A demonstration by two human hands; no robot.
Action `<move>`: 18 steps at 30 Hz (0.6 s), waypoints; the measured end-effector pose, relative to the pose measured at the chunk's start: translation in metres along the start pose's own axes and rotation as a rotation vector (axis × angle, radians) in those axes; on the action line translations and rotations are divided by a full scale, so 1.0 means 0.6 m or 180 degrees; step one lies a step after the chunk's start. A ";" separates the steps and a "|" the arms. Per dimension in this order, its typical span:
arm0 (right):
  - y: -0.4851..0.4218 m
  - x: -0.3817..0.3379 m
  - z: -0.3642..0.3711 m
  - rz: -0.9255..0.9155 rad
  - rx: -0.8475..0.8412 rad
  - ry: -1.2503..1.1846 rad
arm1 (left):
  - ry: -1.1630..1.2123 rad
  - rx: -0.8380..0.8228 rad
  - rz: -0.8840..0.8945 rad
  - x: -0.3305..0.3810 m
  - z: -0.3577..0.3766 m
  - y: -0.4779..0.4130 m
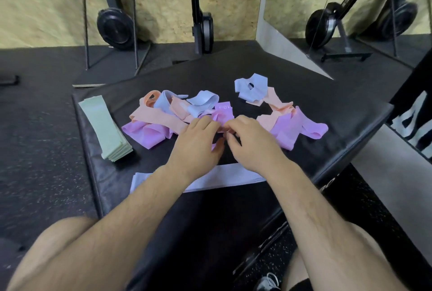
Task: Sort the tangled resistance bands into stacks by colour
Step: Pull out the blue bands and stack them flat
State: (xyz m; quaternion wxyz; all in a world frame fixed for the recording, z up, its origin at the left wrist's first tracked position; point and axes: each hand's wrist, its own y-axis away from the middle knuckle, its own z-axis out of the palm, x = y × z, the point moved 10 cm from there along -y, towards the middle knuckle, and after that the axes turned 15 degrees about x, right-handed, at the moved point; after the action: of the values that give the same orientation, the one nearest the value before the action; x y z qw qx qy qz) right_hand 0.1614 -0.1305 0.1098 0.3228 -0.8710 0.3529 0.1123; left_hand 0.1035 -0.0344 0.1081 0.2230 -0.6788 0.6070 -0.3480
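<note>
Sorting looks under half done, we judge: on the bench (332, 103), the tangle (161, 116) of peach, purple and blue spreads from 10 to 2 o'clock. Green stack (105, 129) lies squared at 9, blue band (233, 177) flat at 6. Left hand (198, 141) and right hand (252, 143) pinch a purple band (224, 109) centrally, grips closed.

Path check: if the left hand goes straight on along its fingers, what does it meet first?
The purple band that the left hand pinches; its printed end lies right ahead. Beyond it, possibly the far light-blue band, though depth is unclear.
</note>
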 end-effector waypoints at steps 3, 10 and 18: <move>-0.023 -0.018 0.024 -0.0009 -0.0013 -0.0035 | -0.0065 -0.0003 -0.0101 -0.035 -0.006 -0.008; -0.071 -0.027 0.073 0.0060 0.0019 -0.0049 | -0.0180 -0.0496 -0.0495 -0.118 0.028 -0.039; -0.097 -0.003 0.106 0.0207 0.0009 0.0046 | -0.0712 -0.1277 -0.0205 -0.186 0.129 -0.088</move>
State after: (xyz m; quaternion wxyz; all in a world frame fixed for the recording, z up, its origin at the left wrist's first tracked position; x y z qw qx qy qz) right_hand 0.2023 -0.0572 0.0898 0.3177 -0.8594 0.3834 0.1159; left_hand 0.1942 0.0745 0.0731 0.1383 -0.7629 0.6135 -0.1499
